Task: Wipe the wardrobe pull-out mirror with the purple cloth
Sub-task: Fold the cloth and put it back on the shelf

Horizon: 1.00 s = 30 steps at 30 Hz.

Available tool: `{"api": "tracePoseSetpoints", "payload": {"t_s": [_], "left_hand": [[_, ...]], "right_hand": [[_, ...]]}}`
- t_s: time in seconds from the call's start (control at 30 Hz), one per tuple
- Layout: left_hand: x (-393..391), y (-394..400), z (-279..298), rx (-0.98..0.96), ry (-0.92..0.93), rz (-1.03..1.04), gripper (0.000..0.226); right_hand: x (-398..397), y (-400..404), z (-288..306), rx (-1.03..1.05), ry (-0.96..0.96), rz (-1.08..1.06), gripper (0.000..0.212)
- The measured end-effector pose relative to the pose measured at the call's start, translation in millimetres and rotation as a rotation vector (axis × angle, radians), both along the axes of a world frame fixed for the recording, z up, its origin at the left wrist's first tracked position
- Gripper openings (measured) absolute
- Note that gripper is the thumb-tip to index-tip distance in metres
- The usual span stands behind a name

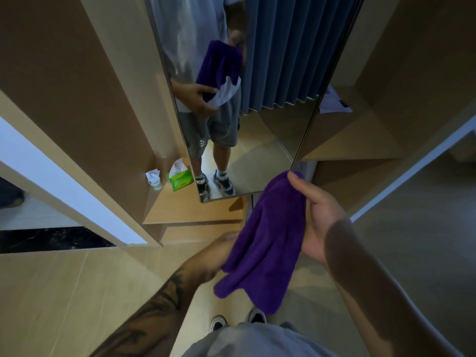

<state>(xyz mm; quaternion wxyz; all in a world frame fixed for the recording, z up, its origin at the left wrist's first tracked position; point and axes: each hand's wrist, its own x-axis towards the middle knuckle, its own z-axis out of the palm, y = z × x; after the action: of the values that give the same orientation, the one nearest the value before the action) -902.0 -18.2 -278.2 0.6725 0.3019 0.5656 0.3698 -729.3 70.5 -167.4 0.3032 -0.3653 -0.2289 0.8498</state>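
My right hand (pixel 318 220) pinches the purple cloth (pixel 265 243) at centre frame; my left hand (pixel 219 256) is half hidden behind it, so its grip I cannot tell. The cloth hangs loose, so it may slip before reaching the mirror (pixel 257 124).

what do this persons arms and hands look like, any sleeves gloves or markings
Both arms are bare from the elbow down: no sleeves, no gloves, and no watch or rings that show. The left forearm carries a large dark tattoo running along most of its length. The right forearm has no markings that show. The left hand is blurred and partly hidden; the right hand is plainly bare.
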Motion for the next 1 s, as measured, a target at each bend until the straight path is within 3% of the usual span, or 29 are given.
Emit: {"api": "tracePoseSetpoints", "payload": {"t_s": [0.1, 0.17, 0.23, 0.3, 0.43, 0.57, 0.7, 0.87, 1.0], "left_hand": [[12.4, -11.0, -12.0, -0.201, -0.537, 0.183, 0.052], [12.6, -16.3, -18.1, -0.206, -0.786, 0.204, 0.081], [7.9, -17.1, -19.0, -0.128, -0.959, 0.213, 0.094], [2.4, -16.3, -17.5, -0.065, -1.016, 0.218, 0.087], [-8.1, -13.3, -8.9, -0.017, -0.922, 0.211, 0.061], [-2.3, -7.8, -2.7, -0.118, -0.561, 0.135, 0.035], [9.4, -8.8, -4.6, -0.149, -0.371, 0.061, 0.039], [18.3, 0.9, 0.5, -0.129, -0.539, 0.103, 0.037], [11.7, 8.9, -0.2, -0.012, -0.582, 0.207, 0.046]], "right_hand": [[6.9, -0.4, 0.0, 0.002, 0.056, -0.066, 0.055], [11.3, 0.0, -1.0, 0.008, 0.105, -0.103, 0.051], [16.3, 1.8, -5.2, -0.004, 0.142, -0.138, 0.048], [20.4, 3.7, -11.5, 0.004, 0.165, -0.157, 0.051], [26.0, 2.0, -24.5, 0.068, 0.16, -0.131, 0.051], [27.9, -2.6, -30.0, 0.122, 0.231, -0.027, 0.062], [23.6, -5.1, -27.7, 0.17, 0.291, 0.054, 0.074], [23.0, -11.3, -27.0, 0.197, 0.352, 0.149, 0.074], [31.6, -9.8, -30.1, 0.22, 0.264, 0.11, 0.075]]}}
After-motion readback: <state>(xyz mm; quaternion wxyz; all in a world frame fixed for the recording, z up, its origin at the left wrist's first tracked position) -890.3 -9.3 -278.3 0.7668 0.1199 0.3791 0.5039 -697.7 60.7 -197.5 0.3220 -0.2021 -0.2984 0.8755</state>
